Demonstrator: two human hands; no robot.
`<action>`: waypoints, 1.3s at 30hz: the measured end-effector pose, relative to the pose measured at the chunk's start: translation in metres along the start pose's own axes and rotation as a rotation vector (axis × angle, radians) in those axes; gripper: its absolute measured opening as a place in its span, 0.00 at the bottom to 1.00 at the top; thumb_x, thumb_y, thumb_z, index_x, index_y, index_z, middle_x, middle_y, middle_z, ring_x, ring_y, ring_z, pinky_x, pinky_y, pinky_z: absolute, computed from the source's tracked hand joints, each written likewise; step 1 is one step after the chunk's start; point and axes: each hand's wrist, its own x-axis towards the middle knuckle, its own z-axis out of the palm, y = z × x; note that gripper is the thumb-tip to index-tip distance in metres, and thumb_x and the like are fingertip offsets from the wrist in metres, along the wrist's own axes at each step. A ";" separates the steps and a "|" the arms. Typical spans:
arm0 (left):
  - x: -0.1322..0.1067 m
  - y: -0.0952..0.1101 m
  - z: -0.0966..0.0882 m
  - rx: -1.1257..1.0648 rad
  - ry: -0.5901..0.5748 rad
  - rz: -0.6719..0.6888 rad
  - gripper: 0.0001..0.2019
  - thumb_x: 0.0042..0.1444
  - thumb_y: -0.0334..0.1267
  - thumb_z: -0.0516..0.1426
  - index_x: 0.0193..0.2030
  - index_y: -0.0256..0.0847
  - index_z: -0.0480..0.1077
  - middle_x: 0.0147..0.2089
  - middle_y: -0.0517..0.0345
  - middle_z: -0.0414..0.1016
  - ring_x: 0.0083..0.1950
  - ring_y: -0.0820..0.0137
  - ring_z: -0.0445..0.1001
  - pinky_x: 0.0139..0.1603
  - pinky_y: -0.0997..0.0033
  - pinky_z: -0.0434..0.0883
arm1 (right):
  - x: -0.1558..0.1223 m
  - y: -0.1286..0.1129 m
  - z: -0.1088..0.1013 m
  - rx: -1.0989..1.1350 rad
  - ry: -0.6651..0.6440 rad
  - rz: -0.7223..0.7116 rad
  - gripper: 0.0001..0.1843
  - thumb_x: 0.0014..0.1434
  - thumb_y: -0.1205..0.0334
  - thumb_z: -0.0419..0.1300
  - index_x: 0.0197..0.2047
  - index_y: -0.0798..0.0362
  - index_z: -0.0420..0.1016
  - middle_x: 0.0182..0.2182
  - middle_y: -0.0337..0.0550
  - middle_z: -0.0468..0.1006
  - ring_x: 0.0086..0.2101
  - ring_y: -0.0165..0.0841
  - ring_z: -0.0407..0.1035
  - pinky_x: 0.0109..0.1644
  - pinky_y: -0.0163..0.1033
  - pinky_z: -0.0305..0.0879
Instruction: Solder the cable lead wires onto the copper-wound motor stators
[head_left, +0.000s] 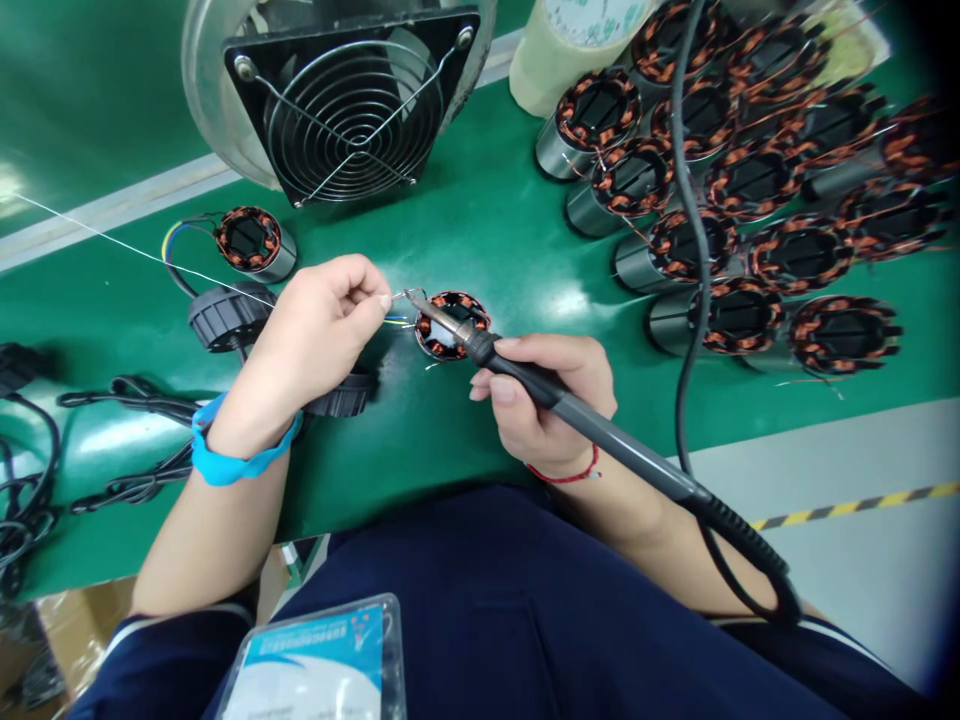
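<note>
My right hand is wrapped round the grip of a soldering iron, which points up and to the left. Its metal tip reaches over the rim of a copper-wound motor stator, close to a thin wire end. My left hand pinches a thin solder wire whose end meets the iron's tip; the rest trails off to the upper left. Thin blue and yellow leads run from the stator toward a black ribbed cap, partly hidden under my left wrist.
Several wound stators stand at the right, with the iron's cord hanging before them. A black fan with a wire guard is at the back, beside a tape roll. Another wired stator, a ribbed cap and coiled cables lie left.
</note>
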 end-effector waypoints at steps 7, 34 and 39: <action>0.000 0.000 0.000 0.002 0.002 -0.012 0.05 0.55 0.32 0.56 0.28 0.40 0.69 0.23 0.62 0.64 0.26 0.74 0.61 0.27 0.71 0.58 | 0.003 0.000 0.003 0.030 0.008 -0.062 0.16 0.60 0.60 0.63 0.51 0.43 0.72 0.32 0.38 0.80 0.27 0.33 0.76 0.26 0.39 0.74; 0.001 0.001 0.000 0.012 -0.009 -0.021 0.05 0.55 0.32 0.56 0.28 0.40 0.69 0.23 0.62 0.65 0.26 0.74 0.62 0.27 0.70 0.59 | 0.014 -0.004 0.003 0.036 -0.062 -0.151 0.13 0.60 0.64 0.59 0.49 0.47 0.72 0.27 0.37 0.77 0.22 0.31 0.72 0.24 0.37 0.71; 0.002 0.000 0.000 0.014 -0.012 -0.017 0.05 0.56 0.32 0.56 0.29 0.40 0.69 0.23 0.62 0.65 0.25 0.74 0.61 0.27 0.71 0.59 | 0.013 -0.003 0.004 0.012 -0.057 -0.148 0.13 0.60 0.64 0.59 0.49 0.46 0.71 0.30 0.38 0.79 0.24 0.31 0.74 0.26 0.37 0.73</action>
